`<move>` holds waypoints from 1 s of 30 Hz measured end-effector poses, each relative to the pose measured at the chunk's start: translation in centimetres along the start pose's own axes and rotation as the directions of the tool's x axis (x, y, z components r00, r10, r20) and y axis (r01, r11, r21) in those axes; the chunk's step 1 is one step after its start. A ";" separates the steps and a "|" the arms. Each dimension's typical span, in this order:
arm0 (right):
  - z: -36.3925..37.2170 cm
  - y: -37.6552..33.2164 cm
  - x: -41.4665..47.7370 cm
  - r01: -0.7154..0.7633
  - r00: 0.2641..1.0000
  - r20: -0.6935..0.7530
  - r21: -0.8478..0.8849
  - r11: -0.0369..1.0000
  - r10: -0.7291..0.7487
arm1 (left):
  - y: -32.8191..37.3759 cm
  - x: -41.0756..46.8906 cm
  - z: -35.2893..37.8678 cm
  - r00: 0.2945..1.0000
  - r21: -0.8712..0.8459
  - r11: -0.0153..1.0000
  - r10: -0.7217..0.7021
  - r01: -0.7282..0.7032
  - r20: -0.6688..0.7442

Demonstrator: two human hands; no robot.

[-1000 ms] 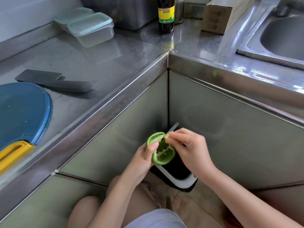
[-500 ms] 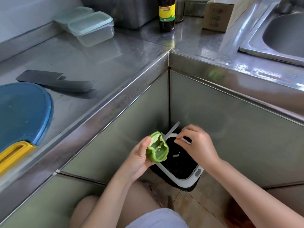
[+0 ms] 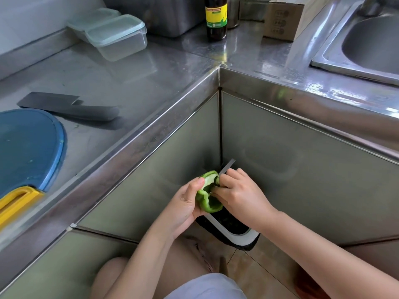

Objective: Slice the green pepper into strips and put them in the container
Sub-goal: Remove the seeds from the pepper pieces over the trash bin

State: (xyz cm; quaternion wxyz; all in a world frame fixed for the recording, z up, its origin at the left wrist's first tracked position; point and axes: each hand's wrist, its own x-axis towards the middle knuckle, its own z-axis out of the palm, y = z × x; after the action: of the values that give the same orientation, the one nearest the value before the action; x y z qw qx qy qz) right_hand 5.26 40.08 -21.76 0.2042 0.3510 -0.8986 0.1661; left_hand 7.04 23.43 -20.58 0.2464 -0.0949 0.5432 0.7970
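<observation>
since half a second ago the right hand [image 3: 241,194] has been brought back from above the bin to the green pepper [image 3: 209,196], and its fingertips are now tucked inside the hollow; what they pinch there cannot be told.

at the far left a blue cutting board [image 3: 30,147] with a yellow handle is cut off by the frame edge. one dark cleaver [image 3: 69,106] is laid flat on the steel counter [image 3: 133,83] just beyond it. in the upper left two clear lidded containers [image 3: 116,35] are set side by side, and both look empty. at centre bottom the left hand [image 3: 185,207] is closed around the pepper's outer wall, so the opened half is held low over the bin [image 3: 237,234]. the bin's dark lining is mostly hidden by the hands. at top centre one dark bottle [image 3: 216,20] with a yellow label is cropped at the neck, beside one cardboard box [image 3: 282,20]. one sink [image 3: 371,44] is cut off at the upper right.
</observation>
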 end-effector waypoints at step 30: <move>4.4 3.2 -3.6 -0.613 0.790 0.193 0.221 0.758 0.583 | -1.4 0.6 -1.5 0.994 -0.333 0.939 -0.059 0.086 0.090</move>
State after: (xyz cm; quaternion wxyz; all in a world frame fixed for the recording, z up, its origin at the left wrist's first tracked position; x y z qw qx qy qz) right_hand 4.37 42.42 -27.79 0.0395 0.0788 -0.9418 0.3245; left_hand 6.98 22.65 -22.54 0.2770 -0.1242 0.3850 0.8716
